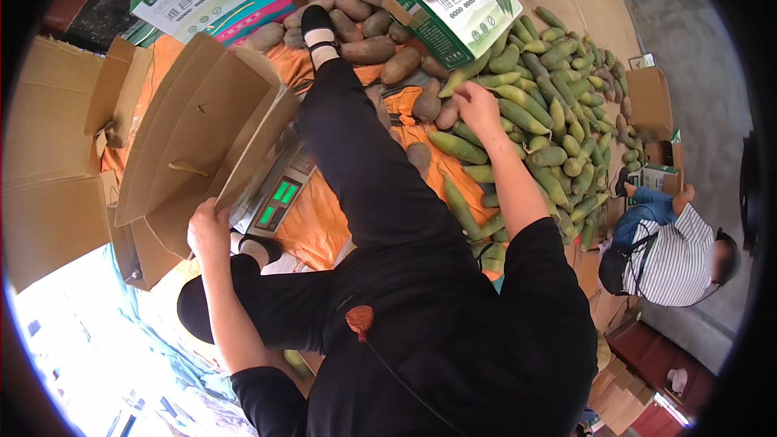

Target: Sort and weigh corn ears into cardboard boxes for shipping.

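My left hand [209, 231] is closed on the near edge of an open cardboard box [190, 117], its fingers partly hidden behind the flap. The box stands on a digital scale [279, 198] with lit green displays. Over the heap at right, my right hand [479, 107] has its fingers bent together at the end of a pale green radish [464, 78]. More long green radishes [522, 116] lie piled beside and beyond that hand. Several brownish-red, rounded roots [368, 50] lie to its left, around my outstretched foot.
A green-and-white printed carton [457, 12] stands at the far edge of the heap. Another open cardboard box [57, 162] is at far left. Orange sheeting [312, 222] covers the ground between my legs. A person in a striped shirt [668, 255] sits at right beside other cartons.
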`<state>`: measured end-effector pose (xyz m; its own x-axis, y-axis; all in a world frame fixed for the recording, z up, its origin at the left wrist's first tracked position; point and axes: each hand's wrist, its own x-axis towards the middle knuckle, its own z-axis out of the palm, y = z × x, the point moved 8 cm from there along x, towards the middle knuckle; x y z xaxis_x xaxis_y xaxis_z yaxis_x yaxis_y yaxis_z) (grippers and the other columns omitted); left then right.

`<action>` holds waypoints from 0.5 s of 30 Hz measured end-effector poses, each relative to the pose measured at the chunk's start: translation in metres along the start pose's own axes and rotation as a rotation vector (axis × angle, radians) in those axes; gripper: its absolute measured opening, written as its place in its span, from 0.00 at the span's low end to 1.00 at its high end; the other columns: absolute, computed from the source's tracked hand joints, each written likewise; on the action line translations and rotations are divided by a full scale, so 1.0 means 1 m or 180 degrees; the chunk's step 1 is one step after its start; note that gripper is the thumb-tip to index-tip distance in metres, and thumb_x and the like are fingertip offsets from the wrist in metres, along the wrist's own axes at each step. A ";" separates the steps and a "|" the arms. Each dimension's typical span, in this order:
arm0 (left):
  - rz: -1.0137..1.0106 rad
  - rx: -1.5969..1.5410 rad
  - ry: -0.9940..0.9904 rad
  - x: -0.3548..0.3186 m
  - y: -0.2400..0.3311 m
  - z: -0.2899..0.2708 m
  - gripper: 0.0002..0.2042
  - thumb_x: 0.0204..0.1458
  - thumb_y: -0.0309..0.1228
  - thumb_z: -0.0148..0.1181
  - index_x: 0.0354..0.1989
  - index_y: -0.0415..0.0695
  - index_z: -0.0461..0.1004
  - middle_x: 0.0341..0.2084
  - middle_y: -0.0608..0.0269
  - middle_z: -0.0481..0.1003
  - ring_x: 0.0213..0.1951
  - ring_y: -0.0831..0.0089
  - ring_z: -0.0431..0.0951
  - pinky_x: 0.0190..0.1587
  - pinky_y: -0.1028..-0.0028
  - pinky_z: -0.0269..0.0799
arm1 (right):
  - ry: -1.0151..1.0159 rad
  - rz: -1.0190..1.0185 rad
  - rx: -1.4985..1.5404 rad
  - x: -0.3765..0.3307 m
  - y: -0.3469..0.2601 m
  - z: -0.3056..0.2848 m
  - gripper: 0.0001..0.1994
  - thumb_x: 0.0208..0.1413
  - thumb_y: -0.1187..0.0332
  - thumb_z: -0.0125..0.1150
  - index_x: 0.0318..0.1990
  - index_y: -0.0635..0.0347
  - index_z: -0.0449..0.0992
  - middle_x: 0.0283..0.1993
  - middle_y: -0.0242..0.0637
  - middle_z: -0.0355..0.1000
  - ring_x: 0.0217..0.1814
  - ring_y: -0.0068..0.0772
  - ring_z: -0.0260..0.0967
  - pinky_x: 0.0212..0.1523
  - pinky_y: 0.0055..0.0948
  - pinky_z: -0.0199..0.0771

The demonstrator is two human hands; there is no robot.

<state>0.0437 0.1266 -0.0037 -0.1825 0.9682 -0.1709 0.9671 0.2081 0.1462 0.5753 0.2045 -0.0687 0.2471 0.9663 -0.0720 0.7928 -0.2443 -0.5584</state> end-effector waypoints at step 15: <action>0.0202 -0.0167 0.0188 -0.016 -0.025 0.016 0.13 0.42 0.28 0.64 0.37 0.38 0.75 0.27 0.49 0.75 0.31 0.52 0.77 0.36 0.63 0.70 | 0.0144 0.0471 -0.2993 -0.073 0.142 -0.025 0.26 0.48 0.73 0.53 0.58 0.44 0.65 0.63 0.36 0.59 0.65 0.38 0.55 0.56 0.55 0.58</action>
<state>0.0255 0.1035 -0.0198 -0.1328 0.9858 -0.1022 0.9668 0.1516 0.2058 0.6840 0.0971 -0.1217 0.3866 0.9211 -0.0456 0.8703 -0.3480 0.3485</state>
